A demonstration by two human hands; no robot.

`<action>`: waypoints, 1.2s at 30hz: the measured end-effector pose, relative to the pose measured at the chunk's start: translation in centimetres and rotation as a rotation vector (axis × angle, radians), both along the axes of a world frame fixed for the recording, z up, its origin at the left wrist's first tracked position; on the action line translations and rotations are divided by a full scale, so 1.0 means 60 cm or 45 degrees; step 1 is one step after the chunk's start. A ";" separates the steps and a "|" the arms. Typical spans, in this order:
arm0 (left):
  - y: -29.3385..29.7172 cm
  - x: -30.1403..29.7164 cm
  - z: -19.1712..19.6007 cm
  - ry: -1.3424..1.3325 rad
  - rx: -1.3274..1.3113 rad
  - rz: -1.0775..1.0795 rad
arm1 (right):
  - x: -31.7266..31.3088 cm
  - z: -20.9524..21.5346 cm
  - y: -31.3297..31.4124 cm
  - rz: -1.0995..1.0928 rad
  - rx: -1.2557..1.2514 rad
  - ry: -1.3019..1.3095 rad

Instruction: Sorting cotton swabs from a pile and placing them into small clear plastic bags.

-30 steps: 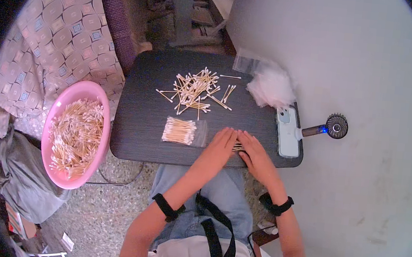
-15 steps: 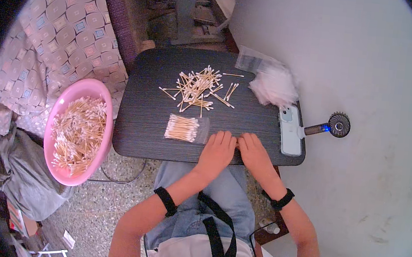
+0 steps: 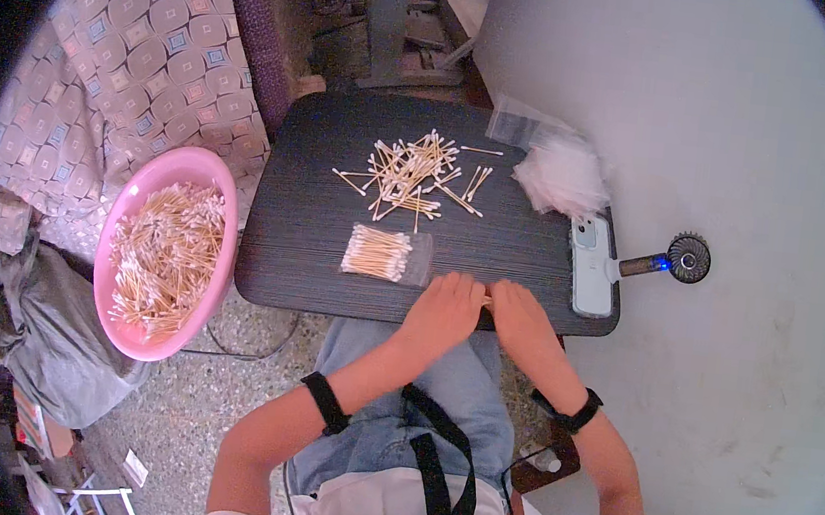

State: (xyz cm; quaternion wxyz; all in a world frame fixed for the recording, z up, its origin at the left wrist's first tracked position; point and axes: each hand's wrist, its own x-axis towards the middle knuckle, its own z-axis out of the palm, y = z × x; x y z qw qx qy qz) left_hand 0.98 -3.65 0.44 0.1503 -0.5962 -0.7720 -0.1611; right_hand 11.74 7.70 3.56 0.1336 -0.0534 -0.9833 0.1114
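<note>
My left hand (image 3: 445, 307) and my right hand (image 3: 523, 315) meet at the front edge of the black table (image 3: 303, 246), fingers curled inward. Between their fingertips a small tan bit of cotton swabs (image 3: 487, 304) shows; the hands hide the rest, including how many there are. Just beyond my left hand lies a clear plastic bag (image 3: 419, 258) with a neat row of cotton swabs (image 3: 376, 253) in it. Farther back, a loose pile of cotton swabs (image 3: 414, 169) spreads over the table, with a few strays to its right.
A pink tub (image 3: 229, 238) full of cotton swabs stands left of the table. At the back right lies a stack of clear bags (image 3: 562, 173). A pale phone (image 3: 592, 271) rests at the right edge, beside a small black fan (image 3: 688, 257). A wall (image 3: 771, 195) rises on the right.
Both hands have drawn slightly closer to the table's front edge, still together. The whole view has shifted a little; the bagged swabs and the pile lie as before.
</note>
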 end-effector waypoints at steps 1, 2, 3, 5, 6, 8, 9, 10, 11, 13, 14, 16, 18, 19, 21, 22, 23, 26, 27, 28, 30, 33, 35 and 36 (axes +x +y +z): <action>-0.009 0.001 0.007 -0.058 -0.007 -0.062 | 0.007 0.012 -0.004 -0.002 -0.006 -0.003; -0.019 0.001 0.015 -0.116 -0.014 -0.123 | 0.015 0.025 -0.007 0.024 -0.156 -0.146; -0.027 0.004 0.018 -0.118 -0.016 -0.128 | 0.022 0.032 -0.007 0.048 -0.304 -0.286; -0.042 0.007 0.026 -0.421 0.058 -0.256 | 0.038 0.030 -0.005 0.116 -0.500 -0.260; -0.051 0.006 0.044 -0.419 0.057 -0.259 | 0.043 0.031 -0.005 0.194 -0.691 -0.225; -0.069 0.002 0.070 -0.365 0.100 -0.455 | 0.042 0.054 -0.010 0.244 -0.942 -0.360; -0.075 -0.003 0.068 -0.367 0.098 -0.456 | 0.043 0.064 -0.012 0.293 -1.185 -0.493; -0.081 -0.009 0.065 -0.197 0.215 -0.517 | 0.045 0.063 -0.013 0.291 -1.186 -0.494; -0.086 -0.013 0.064 -0.025 0.332 -0.575 | 0.048 0.062 -0.014 0.376 -1.403 -0.547; -0.091 -0.016 0.076 -0.018 0.332 -0.597 | 0.054 0.057 -0.015 0.452 -1.620 -0.594; -0.092 -0.016 0.080 -0.010 0.331 -0.614 | 0.055 0.053 -0.017 0.398 -1.804 -0.685; -0.094 -0.018 0.067 -0.099 0.310 -0.549 | 0.052 0.054 -0.029 0.350 -1.984 -0.782; -0.095 -0.018 0.063 -0.189 0.288 -0.483 | 0.049 0.068 -0.049 0.001 -1.667 -0.497; -0.094 -0.019 0.065 -0.276 0.197 -0.402 | 0.047 0.074 -0.059 0.004 -1.669 -0.500; -0.093 -0.018 0.065 -0.362 0.107 -0.321 | 0.045 0.083 -0.073 -0.025 -1.127 -0.300; -0.092 -0.018 0.061 -0.445 0.119 -0.319 | 0.045 0.080 -0.075 -0.025 -1.127 -0.300; -0.091 -0.018 0.058 -0.528 0.131 -0.315 | 0.045 0.073 -0.076 -0.048 -1.095 -0.221; -0.078 -0.025 0.064 -0.378 0.351 -0.254 | 0.037 0.063 -0.074 -0.142 -0.986 -0.120; -0.074 -0.029 0.061 -0.378 0.352 -0.254 | 0.034 0.058 -0.068 -0.224 -0.910 -0.096; -0.072 -0.034 0.058 -0.375 0.444 -0.064 | 0.030 0.050 -0.061 -0.223 -0.909 -0.095; -0.069 -0.044 0.056 -0.373 0.534 0.127 | 0.022 0.034 -0.047 -0.366 -0.793 0.018; -0.074 -0.061 0.050 -0.248 0.420 0.305 | 0.004 0.028 -0.043 -0.423 -0.758 0.009; -0.078 -0.069 0.034 -0.225 0.372 0.293 | -0.009 0.015 -0.052 -0.405 -0.735 0.010; -0.077 -0.067 0.033 -0.225 0.371 0.289 | -0.015 0.007 -0.055 -0.402 -0.709 0.007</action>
